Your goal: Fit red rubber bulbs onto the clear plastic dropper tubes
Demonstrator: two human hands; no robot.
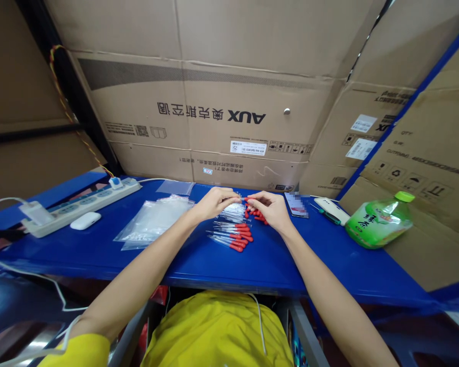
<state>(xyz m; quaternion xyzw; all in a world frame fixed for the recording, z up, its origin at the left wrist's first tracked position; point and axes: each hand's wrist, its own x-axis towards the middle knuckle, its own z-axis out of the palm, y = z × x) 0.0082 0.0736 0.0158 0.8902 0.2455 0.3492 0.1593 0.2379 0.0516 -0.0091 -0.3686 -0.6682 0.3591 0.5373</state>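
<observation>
Both my hands meet over the middle of a blue table (99,250). My left hand (215,202) is closed around a small clear plastic bag (233,209). My right hand (271,208) pinches a red-capped dropper (246,199) at the bag's mouth. Several more red-capped clear droppers (235,236) lie in a row on the table just below my hands. A few loose red caps (257,214) sit under my right hand.
A stack of clear bags (153,220) lies to the left, with a white power strip (80,204) and a white case (85,220) beyond. A phone (296,204), a white device (332,209) and a green bottle (380,221) lie right. Cardboard boxes (229,102) wall the back.
</observation>
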